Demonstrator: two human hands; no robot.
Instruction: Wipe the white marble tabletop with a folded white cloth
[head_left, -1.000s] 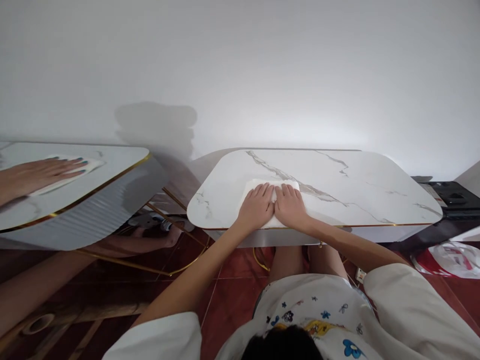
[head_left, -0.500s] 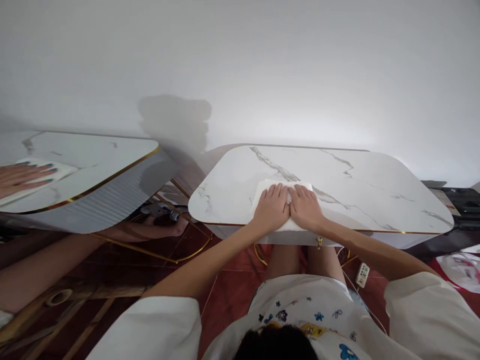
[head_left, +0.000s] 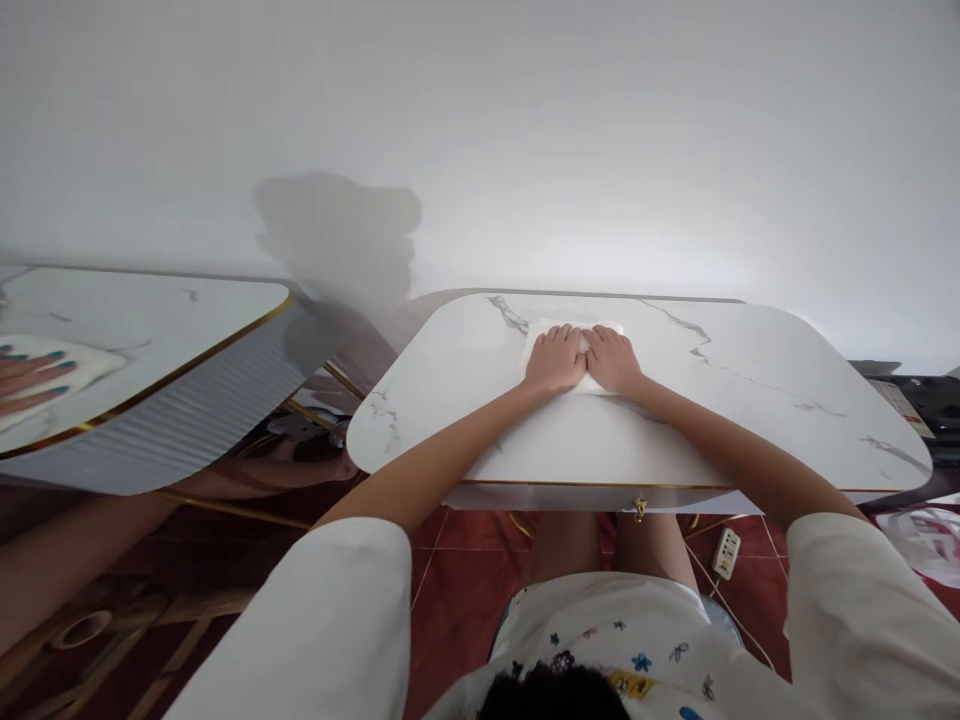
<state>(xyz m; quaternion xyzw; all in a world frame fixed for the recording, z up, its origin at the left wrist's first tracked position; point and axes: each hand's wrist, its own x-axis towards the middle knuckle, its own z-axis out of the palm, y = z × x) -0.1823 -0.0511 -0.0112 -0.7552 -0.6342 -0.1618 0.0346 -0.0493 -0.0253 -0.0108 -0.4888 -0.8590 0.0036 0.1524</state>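
Left hand (head_left: 556, 358) and right hand (head_left: 613, 357) are lying flat and open, side by side on the cloth (head_left: 577, 327) near the far edge of the bench (head_left: 750, 400). They're gripping nothing, probably just pressing it down evenly.

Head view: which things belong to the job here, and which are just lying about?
In use: left hand, right hand, cloth under both, marble table.
Lying about: power strip, plastic bag, second table.
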